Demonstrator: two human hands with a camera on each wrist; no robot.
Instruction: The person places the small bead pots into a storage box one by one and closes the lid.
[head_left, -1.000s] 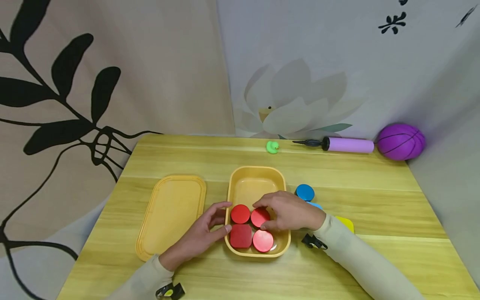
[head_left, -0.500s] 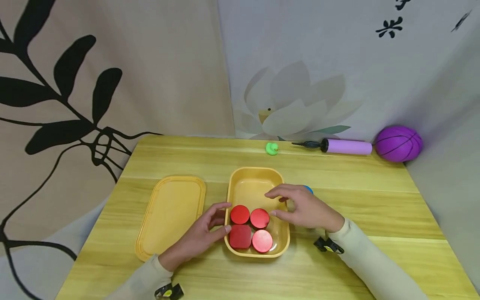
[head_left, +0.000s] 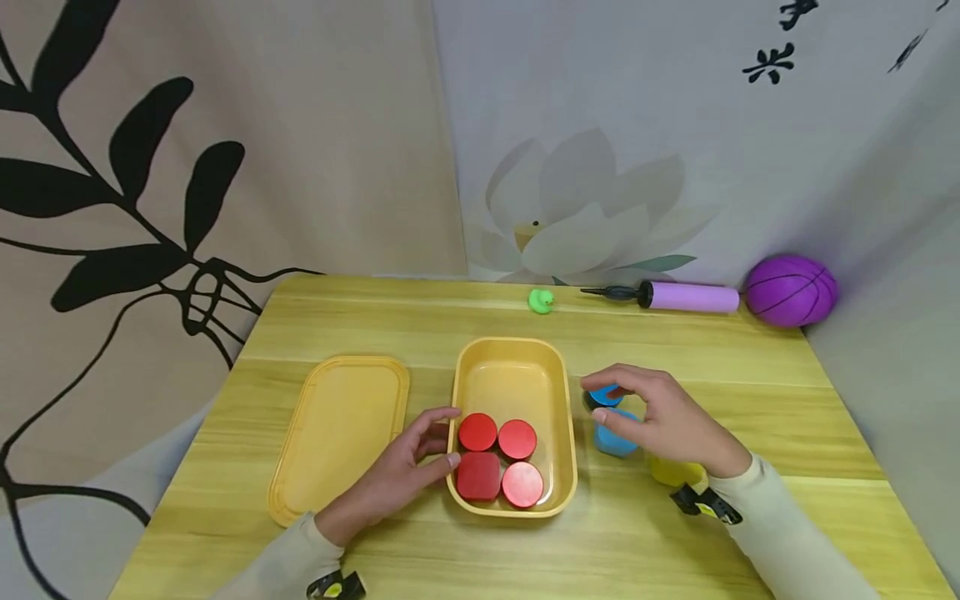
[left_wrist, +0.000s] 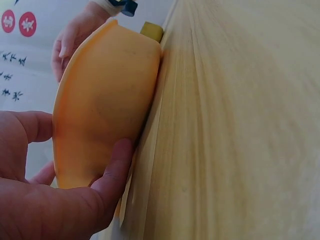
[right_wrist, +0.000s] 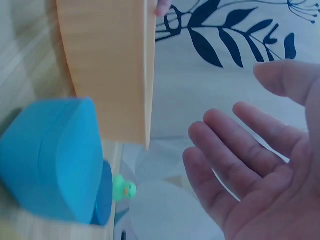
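My left hand (head_left: 397, 467) rests against the left wall of a yellow plastic box (head_left: 566, 417), thumb and fingertips touching it. In the left wrist view the box's outer wall (left_wrist: 107, 90) meets those fingers. Inside its near half sit several red blocks, round ones (head_left: 522, 485) and a squarish one (head_left: 477, 477). Right of the box, my right hand (head_left: 663, 412) hovers with fingers spread and nothing held. Beneath it stand a round blue block (head_left: 604, 396) and a lighter blue squarish block (right_wrist: 55, 155). A yellow block (head_left: 675, 472) is partly hidden under the wrist.
A flat yellow lid (head_left: 341, 437) lies left of the box on the wooden table (head_left: 465, 562). Along the back are a small green duck (head_left: 541, 301), a purple hand pump (head_left: 690, 297) and a purple ball (head_left: 791, 290). Walls close the back and right side.
My right hand has left the red blocks in the box and moved right, over the blue blocks. My left hand stays at the box wall.
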